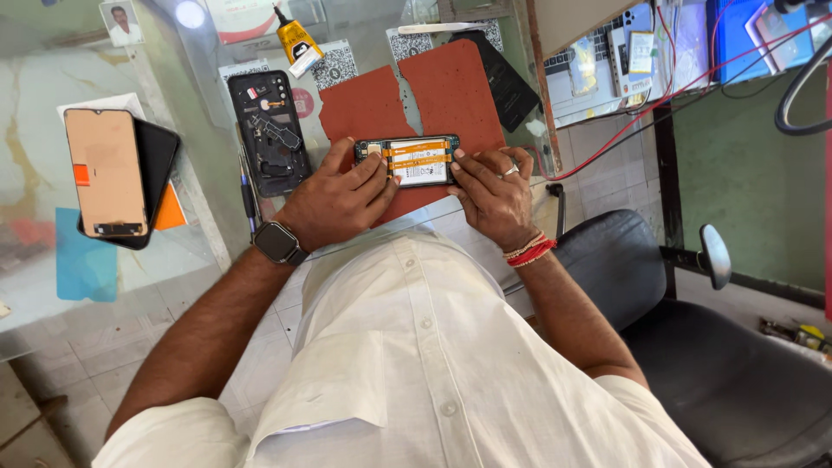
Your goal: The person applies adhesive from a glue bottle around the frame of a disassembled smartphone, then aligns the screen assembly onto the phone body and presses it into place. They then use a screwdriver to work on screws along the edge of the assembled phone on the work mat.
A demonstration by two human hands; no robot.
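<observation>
Opened smartphone (407,161), battery side up, is pinned on the red mat (451,87) by both hands; left hand (334,199) and right hand (494,195) are pressed on its ends, fingers flat. A detached screen (106,173) is lying on the glass worktop (52,286).

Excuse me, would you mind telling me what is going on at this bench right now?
A person seated at a glass table presses both hands on an opened phone lying on a red mat. The left hand holds its left end, the right hand its right end. A second stripped phone frame, a loose screen and a glue tube lie nearby.
</observation>
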